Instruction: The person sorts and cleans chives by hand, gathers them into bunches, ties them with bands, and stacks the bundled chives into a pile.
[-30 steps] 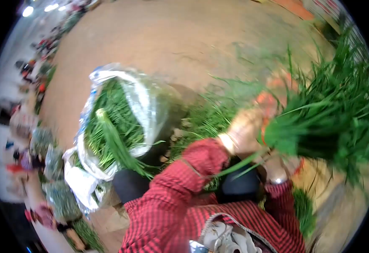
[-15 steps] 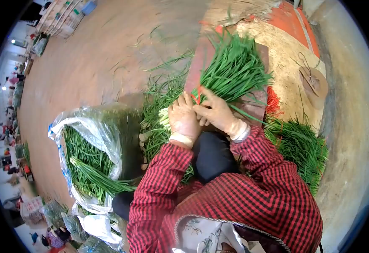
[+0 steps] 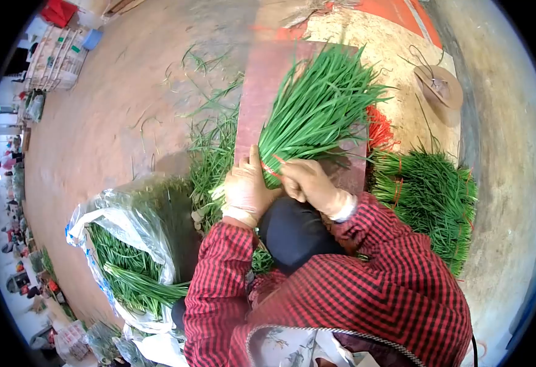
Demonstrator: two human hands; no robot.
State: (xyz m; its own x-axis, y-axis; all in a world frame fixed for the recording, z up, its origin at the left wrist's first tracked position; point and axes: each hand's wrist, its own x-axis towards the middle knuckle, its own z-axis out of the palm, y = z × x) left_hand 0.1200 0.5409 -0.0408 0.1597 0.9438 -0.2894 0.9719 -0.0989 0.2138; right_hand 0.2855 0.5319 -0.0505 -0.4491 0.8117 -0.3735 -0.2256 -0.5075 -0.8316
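Drawn inward from the board's (image 3: 257, 92) left edge, past an open plastic bag (image 3: 138, 224) of green stalks (image 3: 122, 257), the leafy bunch (image 3: 317, 113) fans over its right edge, my left hand (image 3: 247, 188) wrapping the base, my right hand (image 3: 309, 182) pinching at its red tie (image 3: 269, 169).

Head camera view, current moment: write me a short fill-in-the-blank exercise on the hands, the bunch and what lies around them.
The left hand holds the lower end of a bunch whose long leaves are ____.
The right hand pinches a thin tie coloured ____.
The checked sleeves are red and ____.
Tied bunches lie beyond the board, toward the picture's ____ edge.

Missing words: green; red; black; right.
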